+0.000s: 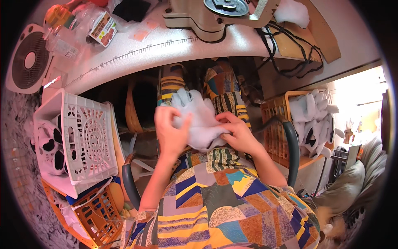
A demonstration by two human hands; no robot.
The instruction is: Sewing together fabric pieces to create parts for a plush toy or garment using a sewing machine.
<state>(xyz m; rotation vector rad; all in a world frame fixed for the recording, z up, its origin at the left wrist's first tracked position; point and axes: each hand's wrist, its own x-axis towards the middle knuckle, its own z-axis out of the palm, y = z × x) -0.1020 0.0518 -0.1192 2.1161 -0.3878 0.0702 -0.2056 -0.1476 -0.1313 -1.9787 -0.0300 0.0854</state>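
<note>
Above my lap I hold a soft white plush piece [200,114] with a fluffy surface and several finger-like lobes at its upper left. My left hand [171,132] grips its left side, with the thumb on top and the fingers curled at the edge. Pinched between the fingers and thumb of my right hand [237,132] is its lower right edge, where a thin dark line shows. The underside of the plush piece is hidden.
A sewing machine [199,20] stands on the table [137,50] ahead. White plush pieces fill an orange basket [275,124] at right; black-and-white ones lie in a white basket [93,139] at left. Chair armrests [292,149] flank me. A fan [30,60] and black cables [290,52] are farther out.
</note>
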